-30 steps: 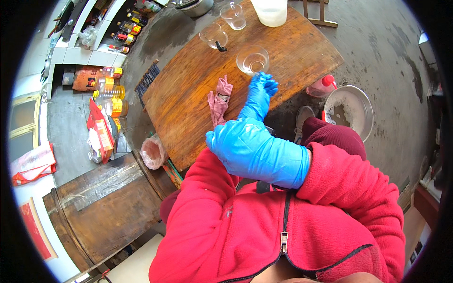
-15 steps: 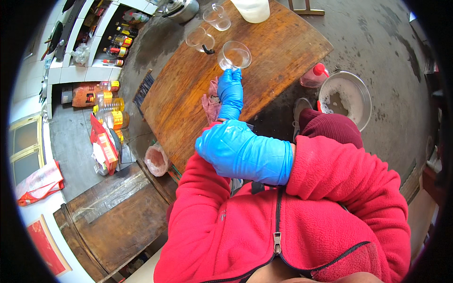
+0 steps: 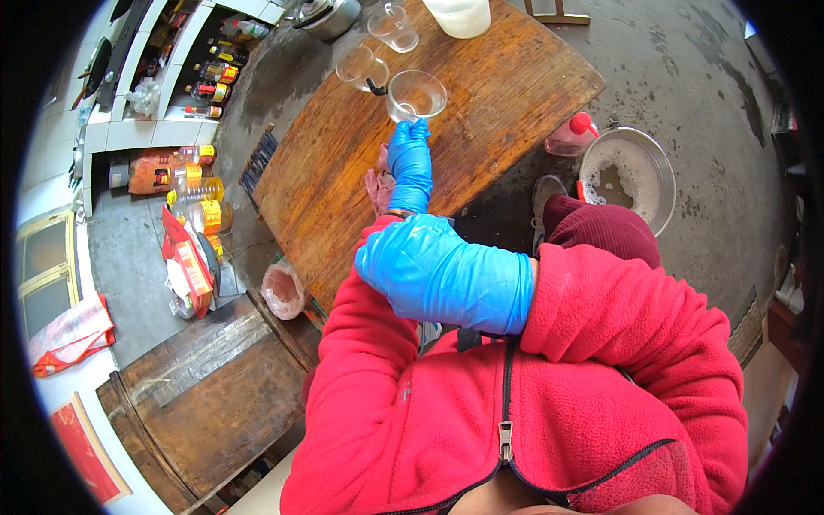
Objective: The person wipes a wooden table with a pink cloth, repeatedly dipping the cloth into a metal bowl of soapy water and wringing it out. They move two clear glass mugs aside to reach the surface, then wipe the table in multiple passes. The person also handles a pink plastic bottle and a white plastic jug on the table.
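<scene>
My left hand (image 3: 410, 148), in a blue glove, is closed on the near side of a clear glass cup (image 3: 418, 94) above the wooden table. The cup's gripped part is hidden by the fingers. My right hand (image 3: 408, 262), also blue-gloved, lies across my left forearm and is wrapped over its red sleeve (image 3: 365, 318); most of its fingertips are out of sight. Beside the left wrist, a crumpled pink cloth (image 3: 378, 184) lies on the table. Just beyond the held cup is another clear cup (image 3: 360, 67) with a black piece (image 3: 376, 87) at its edge.
On the table (image 3: 335, 202) also stand a clear cup (image 3: 393, 30) and a whitish pitcher (image 3: 459, 15). A metal basin (image 3: 668, 180) of sudsy water and a red-capped bottle (image 3: 571, 137) are at right. Bottles (image 3: 206, 189) and a pink-lined bin (image 3: 283, 290) stand at left.
My left hand and the glass cup have shifted slightly left and away from me. My right hand stays over the left forearm.
</scene>
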The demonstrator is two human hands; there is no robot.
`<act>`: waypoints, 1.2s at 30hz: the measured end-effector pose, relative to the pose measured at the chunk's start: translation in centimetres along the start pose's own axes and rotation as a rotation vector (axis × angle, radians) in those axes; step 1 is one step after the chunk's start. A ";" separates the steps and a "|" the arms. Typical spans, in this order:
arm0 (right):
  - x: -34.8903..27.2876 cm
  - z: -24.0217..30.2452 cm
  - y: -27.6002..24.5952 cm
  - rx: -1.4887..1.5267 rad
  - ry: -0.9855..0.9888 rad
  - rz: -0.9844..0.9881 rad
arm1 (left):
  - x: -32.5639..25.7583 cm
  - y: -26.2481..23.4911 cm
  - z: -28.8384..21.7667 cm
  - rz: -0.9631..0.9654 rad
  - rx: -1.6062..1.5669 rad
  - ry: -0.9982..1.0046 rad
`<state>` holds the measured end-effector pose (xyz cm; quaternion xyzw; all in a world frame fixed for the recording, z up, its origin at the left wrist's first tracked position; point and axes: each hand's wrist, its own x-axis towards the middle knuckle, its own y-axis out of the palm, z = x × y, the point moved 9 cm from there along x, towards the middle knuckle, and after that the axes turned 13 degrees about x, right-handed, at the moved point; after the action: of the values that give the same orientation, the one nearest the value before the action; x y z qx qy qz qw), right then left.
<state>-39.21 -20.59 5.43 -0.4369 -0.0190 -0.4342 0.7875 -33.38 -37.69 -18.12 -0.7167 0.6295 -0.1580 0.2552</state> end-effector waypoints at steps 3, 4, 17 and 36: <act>0.3 1.0 0.6 -0.066 -0.074 0.108 | -1.3 -0.7 1.9 0.102 -0.401 -0.287; 0.5 0.6 0.6 -0.002 -0.006 0.124 | -1.8 -1.7 2.2 0.095 -0.478 -0.317; 1.0 -0.6 1.6 0.225 0.240 0.320 | -3.1 -22.7 20.1 -0.255 -0.569 -0.442; 0.8 -0.5 2.0 0.167 0.245 0.176 | -7.2 -13.4 10.0 -0.203 0.235 0.064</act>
<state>-37.49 -20.98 4.09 -0.3138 0.0796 -0.4106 0.8524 -18.01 -27.94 -18.08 -0.7364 0.5388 -0.2785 0.2997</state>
